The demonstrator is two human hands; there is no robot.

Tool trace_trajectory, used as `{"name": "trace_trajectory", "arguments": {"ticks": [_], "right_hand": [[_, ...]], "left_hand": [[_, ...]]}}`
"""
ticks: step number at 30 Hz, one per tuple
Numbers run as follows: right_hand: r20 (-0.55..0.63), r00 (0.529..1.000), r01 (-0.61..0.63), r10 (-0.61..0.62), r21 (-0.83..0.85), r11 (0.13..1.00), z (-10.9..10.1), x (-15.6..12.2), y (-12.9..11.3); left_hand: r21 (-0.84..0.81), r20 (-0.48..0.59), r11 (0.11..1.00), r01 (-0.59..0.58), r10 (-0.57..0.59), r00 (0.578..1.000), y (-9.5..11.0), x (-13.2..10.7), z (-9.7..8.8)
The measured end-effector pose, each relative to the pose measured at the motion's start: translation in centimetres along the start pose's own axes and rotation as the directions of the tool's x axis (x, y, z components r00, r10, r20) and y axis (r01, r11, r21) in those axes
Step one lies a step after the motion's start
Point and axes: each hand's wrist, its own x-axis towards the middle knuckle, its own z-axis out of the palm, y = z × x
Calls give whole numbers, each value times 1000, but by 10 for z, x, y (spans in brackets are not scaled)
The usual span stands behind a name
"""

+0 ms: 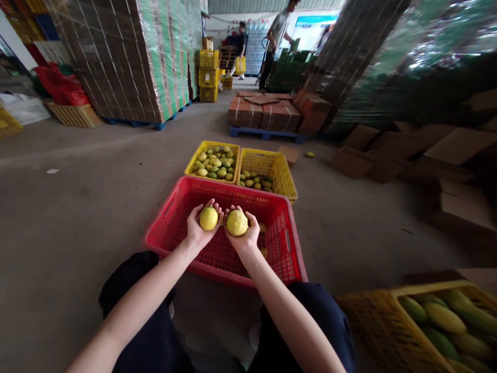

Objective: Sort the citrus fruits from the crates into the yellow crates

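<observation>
Over the red plastic crate, my left hand is cupped palm up, its fingers curved round a yellow papaya seen nearly end-on. Beside it my right hand cradles a second, paler and bumpier yellow papaya, with the thumb along its side. The two hands are close together at the same height. Inside the red crate, a few yellow fruits show along the right side, partly hidden by my right hand and forearm. The crate stands on the floor between my knees.
Two yellow crates of green-yellow fruit, one fuller and one part-filled, stand behind the red crate. Another yellow crate is at lower right. Flattened cartons, a carton-stacked pallet and wrapped stacks surround; people stand farther back.
</observation>
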Motion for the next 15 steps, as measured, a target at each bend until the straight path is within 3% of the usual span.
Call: {"name": "trace_trajectory", "arguments": {"ticks": [8,12,15], "right_hand": [[-103,994,-28,35,74,997,2,-1,-3],[-89,995,-30,34,48,998,4,2,-4],[-99,990,-96,98,30,995,6,2,-6]], "left_hand": [[-16,-55,1000,8,-8,998,-8,7,-7],[4,-120,996,84,-82,989,-7,14,-9],[16,-191,990,140,-134,972,-4,15,-7]]}}
